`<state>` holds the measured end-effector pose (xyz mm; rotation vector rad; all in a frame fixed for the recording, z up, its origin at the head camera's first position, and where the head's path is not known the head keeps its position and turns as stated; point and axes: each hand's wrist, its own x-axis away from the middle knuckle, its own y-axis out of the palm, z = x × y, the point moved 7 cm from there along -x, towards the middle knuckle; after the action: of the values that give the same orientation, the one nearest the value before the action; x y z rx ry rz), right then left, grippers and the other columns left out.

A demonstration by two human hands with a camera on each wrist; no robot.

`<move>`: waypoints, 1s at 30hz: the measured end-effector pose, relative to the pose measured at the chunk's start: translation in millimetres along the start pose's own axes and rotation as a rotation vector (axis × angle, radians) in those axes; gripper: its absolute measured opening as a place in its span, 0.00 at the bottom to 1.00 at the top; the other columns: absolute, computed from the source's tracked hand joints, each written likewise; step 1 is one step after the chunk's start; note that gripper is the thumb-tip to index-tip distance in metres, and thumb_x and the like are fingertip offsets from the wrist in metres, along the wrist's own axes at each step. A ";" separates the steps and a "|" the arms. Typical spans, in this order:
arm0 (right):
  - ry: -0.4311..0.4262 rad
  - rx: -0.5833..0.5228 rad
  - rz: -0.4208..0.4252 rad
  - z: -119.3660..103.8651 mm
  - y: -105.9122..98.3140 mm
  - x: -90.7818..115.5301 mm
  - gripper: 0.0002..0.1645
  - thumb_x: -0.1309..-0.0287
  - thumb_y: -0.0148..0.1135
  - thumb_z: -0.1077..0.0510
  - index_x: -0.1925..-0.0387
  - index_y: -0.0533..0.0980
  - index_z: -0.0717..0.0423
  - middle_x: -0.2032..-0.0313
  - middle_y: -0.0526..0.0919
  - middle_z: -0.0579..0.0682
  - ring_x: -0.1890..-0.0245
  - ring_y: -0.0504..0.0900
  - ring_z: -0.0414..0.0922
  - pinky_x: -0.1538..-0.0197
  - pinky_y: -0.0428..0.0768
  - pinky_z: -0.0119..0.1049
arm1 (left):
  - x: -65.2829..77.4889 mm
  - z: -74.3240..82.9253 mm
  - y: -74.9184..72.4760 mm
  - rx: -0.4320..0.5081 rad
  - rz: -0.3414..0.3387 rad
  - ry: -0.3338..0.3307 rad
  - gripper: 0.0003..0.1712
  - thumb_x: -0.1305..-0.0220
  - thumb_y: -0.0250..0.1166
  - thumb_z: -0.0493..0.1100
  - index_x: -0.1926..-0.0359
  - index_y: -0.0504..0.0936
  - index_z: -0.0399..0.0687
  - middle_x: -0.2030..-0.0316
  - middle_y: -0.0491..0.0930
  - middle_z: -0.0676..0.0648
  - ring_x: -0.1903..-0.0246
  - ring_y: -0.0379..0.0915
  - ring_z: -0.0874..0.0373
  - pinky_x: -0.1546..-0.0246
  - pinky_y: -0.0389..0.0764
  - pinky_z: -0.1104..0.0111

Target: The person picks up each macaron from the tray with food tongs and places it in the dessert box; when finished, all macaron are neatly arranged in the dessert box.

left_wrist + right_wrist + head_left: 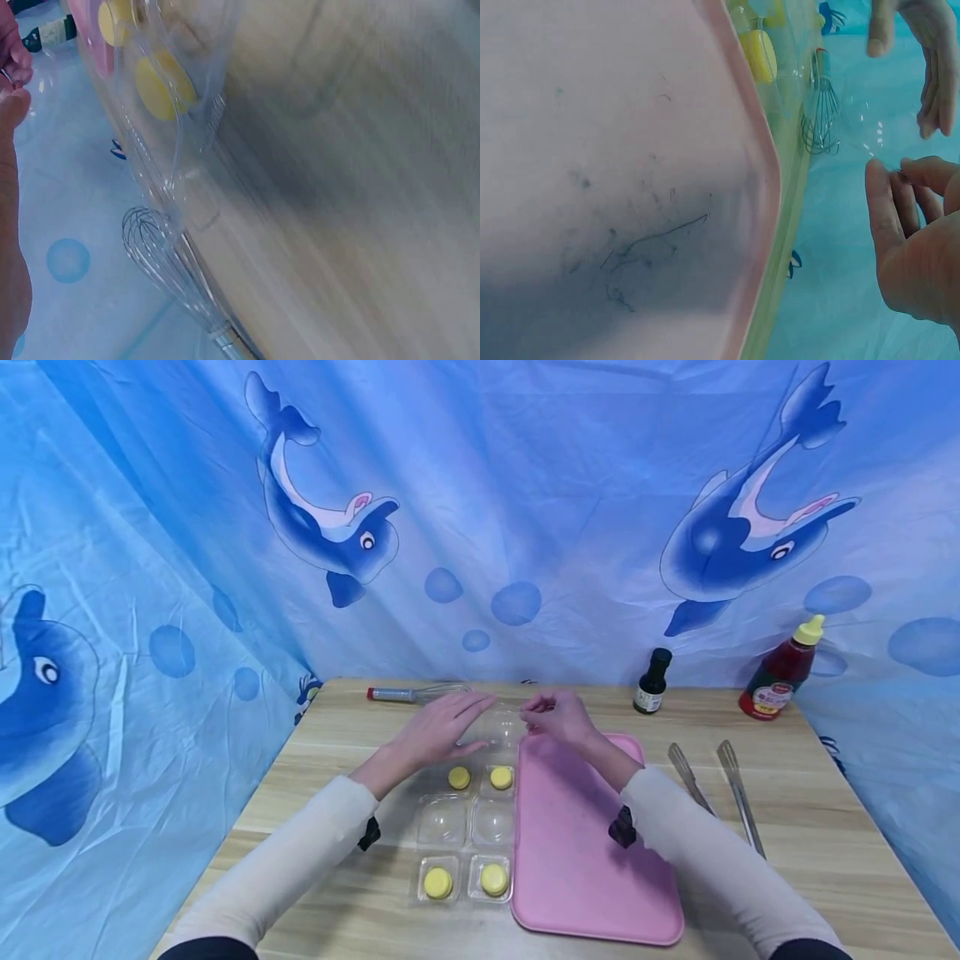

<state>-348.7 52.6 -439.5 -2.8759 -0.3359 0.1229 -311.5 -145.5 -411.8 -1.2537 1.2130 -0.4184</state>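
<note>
My right hand [561, 718] pinches the edge of a clear plastic lid [504, 727] between thumb and fingers, above the far end of the pink tray [592, 843]. On the lid's other side is my left hand [444, 728], its fingers extended and thumb spread, gripping nothing. Just nearer than the lid, clear boxes hold yellow macarons, one on the left [459, 777] and one on the right [501, 777]. Closer to me stand two more clear boxes with a macaron [438, 882] and another macaron [493, 879], their clear lids [444, 821] lying open behind them.
A whisk [408, 695] lies along the back edge, behind my left hand. At the back right stand a small dark bottle [650, 683] and a red sauce bottle [780, 672]. Metal tongs [738, 793] rest right of the tray. A blue dolphin-print curtain [480, 510] hangs behind the table.
</note>
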 end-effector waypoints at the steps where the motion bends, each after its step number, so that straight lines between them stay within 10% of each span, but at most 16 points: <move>1: -0.027 0.010 0.005 -2.7 0.4 1.3 0.07 0.38 0.71 0.72 0.57 0.85 0.69 0.62 0.88 0.65 0.67 0.88 0.52 0.54 0.91 0.54 | 0.7 -0.9 0.0 0.022 -0.012 -0.033 0.47 0.37 0.77 0.53 0.25 0.70 0.34 0.33 0.79 0.36 0.37 0.78 0.41 0.30 0.76 0.51; 11: -0.452 0.208 -0.003 -29.9 12.7 20.8 0.09 0.47 0.73 0.75 0.72 0.85 0.60 0.69 0.88 0.54 0.66 0.88 0.47 0.61 0.91 0.35 | 6.8 -12.5 7.7 0.480 -0.172 -0.428 0.26 0.15 0.53 0.55 0.29 0.79 0.47 0.36 0.83 0.46 0.40 0.82 0.49 0.35 0.81 0.54; 23: -0.767 0.332 -0.016 -43.6 20.9 44.7 0.12 0.50 0.71 0.78 0.70 0.83 0.60 0.68 0.85 0.50 0.66 0.88 0.48 0.57 0.90 0.33 | 16.9 -11.4 21.5 0.864 -0.324 -0.557 0.31 0.17 0.56 0.55 0.25 0.73 0.40 0.32 0.79 0.44 0.35 0.78 0.49 0.32 0.78 0.56; 30: -0.728 0.369 -0.076 -41.2 24.8 45.7 0.12 0.47 0.74 0.74 0.63 0.83 0.60 0.61 0.85 0.49 0.59 0.88 0.49 0.51 0.91 0.40 | 21.2 -10.8 24.8 0.936 -0.311 -0.607 0.32 0.22 0.63 0.49 0.25 0.72 0.39 0.32 0.78 0.41 0.35 0.77 0.48 0.31 0.77 0.56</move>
<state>-294.5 30.6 -408.3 -2.3494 -0.4826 1.0991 -321.5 -159.5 -441.6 -0.6460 0.2127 -0.6680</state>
